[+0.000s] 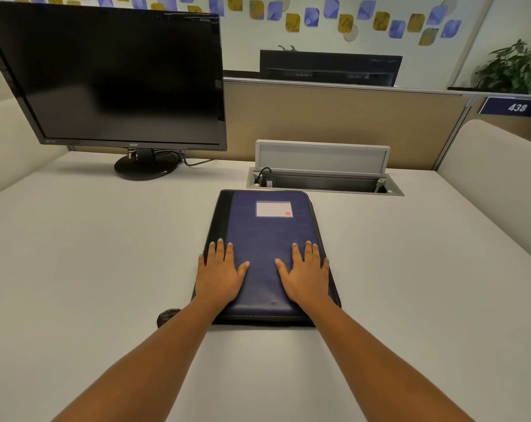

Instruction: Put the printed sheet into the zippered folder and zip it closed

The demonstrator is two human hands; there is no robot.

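1. Position: zippered folder (267, 239) lies closed, mid-surface (106, 254).
2. Left hand (220, 275) and right hand (305, 277) rest flat on it, fingers straight, gripping nothing.
3. Printed sheet unseen; zip state unclear. Likely next: find the pull.

The bench (75, 239) has a pale matte top. A black monitor (115, 77), screen dark, stands on a round base at the far left corner. Along the far edge a recessed cable well (325, 181) has its grey lid (320, 158) raised. Behind it runs a tan partition (343, 123), with a second monitor (328, 68) above. The white wall (252, 41) carries blue and yellow shapes. A plant (514, 68) and a blue plate (515, 107) marked 438 lie beyond the far right corner.
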